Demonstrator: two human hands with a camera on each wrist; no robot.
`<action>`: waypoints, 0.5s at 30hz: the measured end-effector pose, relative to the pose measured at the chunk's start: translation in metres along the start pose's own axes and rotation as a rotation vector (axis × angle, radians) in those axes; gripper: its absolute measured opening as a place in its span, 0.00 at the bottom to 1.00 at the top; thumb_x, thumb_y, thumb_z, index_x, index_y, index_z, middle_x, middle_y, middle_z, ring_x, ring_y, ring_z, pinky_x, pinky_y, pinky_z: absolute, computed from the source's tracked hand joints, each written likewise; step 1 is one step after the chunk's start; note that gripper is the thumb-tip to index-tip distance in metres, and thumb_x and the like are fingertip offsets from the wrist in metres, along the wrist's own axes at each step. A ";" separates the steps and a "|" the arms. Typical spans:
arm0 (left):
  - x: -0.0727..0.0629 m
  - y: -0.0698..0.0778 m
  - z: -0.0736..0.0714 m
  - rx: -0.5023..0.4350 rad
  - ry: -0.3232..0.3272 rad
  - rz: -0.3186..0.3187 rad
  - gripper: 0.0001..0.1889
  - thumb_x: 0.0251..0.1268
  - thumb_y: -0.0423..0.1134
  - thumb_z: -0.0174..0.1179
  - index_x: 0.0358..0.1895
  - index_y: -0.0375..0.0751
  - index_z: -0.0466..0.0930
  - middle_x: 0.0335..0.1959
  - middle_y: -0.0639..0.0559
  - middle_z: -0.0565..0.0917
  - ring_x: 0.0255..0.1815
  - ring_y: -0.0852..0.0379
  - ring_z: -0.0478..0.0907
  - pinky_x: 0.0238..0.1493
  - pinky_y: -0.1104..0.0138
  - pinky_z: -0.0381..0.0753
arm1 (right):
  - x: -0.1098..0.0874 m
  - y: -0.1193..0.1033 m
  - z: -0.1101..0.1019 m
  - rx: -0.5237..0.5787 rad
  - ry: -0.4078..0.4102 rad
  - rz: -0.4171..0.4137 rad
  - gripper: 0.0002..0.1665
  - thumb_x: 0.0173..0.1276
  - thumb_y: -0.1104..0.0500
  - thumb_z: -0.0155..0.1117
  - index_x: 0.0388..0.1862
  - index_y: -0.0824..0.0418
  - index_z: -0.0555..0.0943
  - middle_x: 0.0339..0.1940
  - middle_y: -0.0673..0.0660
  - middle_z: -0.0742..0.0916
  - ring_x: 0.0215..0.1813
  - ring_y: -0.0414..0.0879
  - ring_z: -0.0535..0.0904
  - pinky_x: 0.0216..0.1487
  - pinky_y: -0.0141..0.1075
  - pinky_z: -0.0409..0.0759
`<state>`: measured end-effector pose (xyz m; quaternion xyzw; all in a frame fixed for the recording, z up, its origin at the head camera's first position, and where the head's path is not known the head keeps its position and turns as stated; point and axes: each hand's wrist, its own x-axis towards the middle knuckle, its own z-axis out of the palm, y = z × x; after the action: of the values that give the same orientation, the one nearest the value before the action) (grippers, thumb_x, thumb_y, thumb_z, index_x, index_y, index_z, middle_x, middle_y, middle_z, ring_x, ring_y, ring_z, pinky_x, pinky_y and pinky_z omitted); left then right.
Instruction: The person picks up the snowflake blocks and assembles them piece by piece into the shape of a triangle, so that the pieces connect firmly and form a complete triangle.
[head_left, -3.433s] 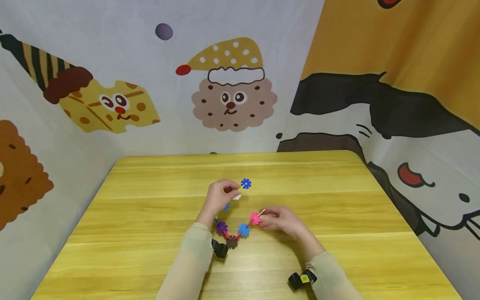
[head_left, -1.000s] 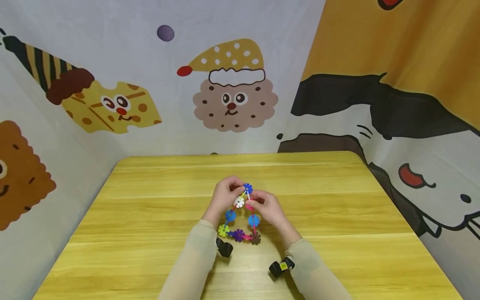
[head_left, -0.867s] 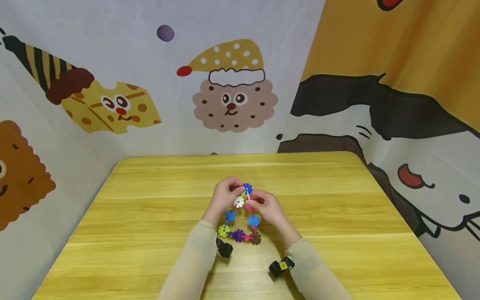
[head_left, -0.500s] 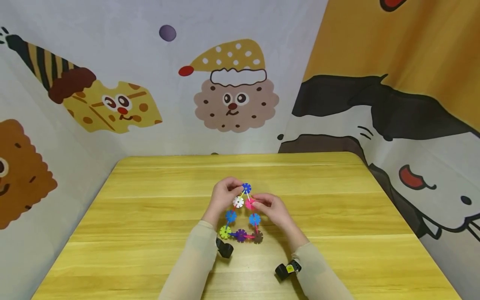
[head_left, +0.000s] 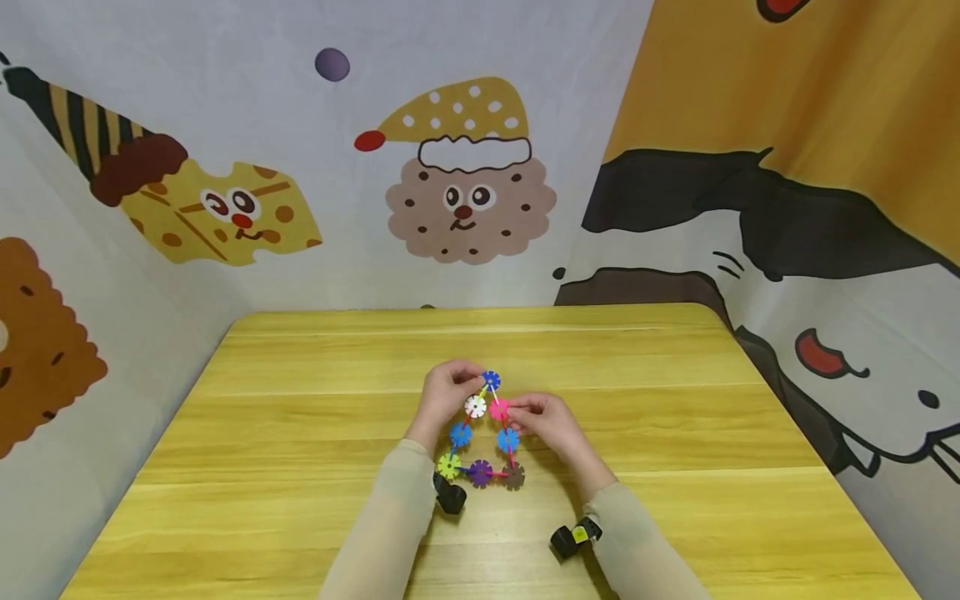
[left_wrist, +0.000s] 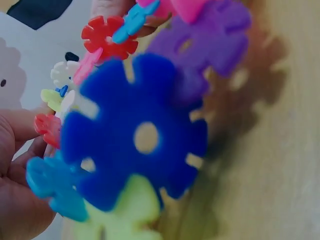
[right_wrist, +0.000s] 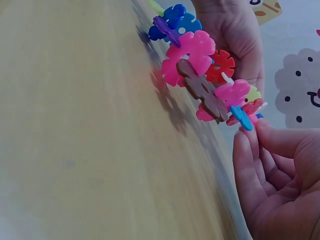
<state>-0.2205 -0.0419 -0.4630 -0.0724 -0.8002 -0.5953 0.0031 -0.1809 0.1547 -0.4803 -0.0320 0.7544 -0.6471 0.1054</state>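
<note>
Plastic snowflake discs are joined edge to edge into a triangular ring, closed all round in the head view. My left hand (head_left: pixel 441 398) pinches the ring near its top, beside the dark blue disc (head_left: pixel 491 381) and above the white disc (head_left: pixel 476 406). On the other side, my right hand (head_left: pixel 553 422) pinches at the pink disc (head_left: pixel 498 409), above the light blue disc (head_left: pixel 507 440). The yellow-green disc (head_left: pixel 449 465), purple disc (head_left: pixel 481 473) and brown disc (right_wrist: pixel 200 90) form the near side. In the left wrist view a blurred dark blue disc (left_wrist: pixel 115 135) covers much of the ring.
The ring is low over a wooden table (head_left: pixel 300 433), where it casts shadows. A printed cloth (head_left: pixel 300 125) with cartoon figures hangs behind the far edge. Small black wrist cameras, such as the right one (head_left: pixel 572 540), stick out by the sleeves.
Earlier the chain's blue and pink ends stood apart; the right hand brought the pink end up to the blue one, and they meet. Lately the right hand has shifted slightly down and right.
</note>
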 end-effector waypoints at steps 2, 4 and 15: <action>0.001 -0.005 -0.001 0.009 -0.004 0.007 0.05 0.62 0.28 0.66 0.41 0.35 0.87 0.34 0.48 0.86 0.35 0.54 0.81 0.40 0.63 0.83 | 0.004 0.001 0.001 0.007 0.012 0.022 0.12 0.67 0.69 0.66 0.46 0.77 0.82 0.32 0.60 0.88 0.31 0.44 0.84 0.37 0.37 0.86; 0.002 -0.010 -0.003 0.021 -0.012 0.017 0.07 0.62 0.27 0.66 0.42 0.34 0.87 0.35 0.46 0.86 0.36 0.53 0.81 0.41 0.62 0.83 | 0.007 0.002 0.002 0.002 0.022 0.039 0.11 0.67 0.69 0.66 0.45 0.76 0.82 0.31 0.59 0.88 0.30 0.44 0.83 0.37 0.37 0.86; 0.007 -0.021 -0.007 0.096 -0.036 0.028 0.10 0.64 0.27 0.65 0.48 0.32 0.86 0.40 0.42 0.87 0.43 0.47 0.82 0.46 0.58 0.83 | 0.021 0.001 0.006 0.001 0.075 0.062 0.10 0.67 0.71 0.64 0.44 0.78 0.82 0.29 0.59 0.87 0.27 0.42 0.83 0.34 0.35 0.85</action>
<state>-0.2303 -0.0535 -0.4808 -0.0941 -0.8266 -0.5548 0.0003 -0.1998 0.1453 -0.4848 0.0159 0.7582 -0.6446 0.0972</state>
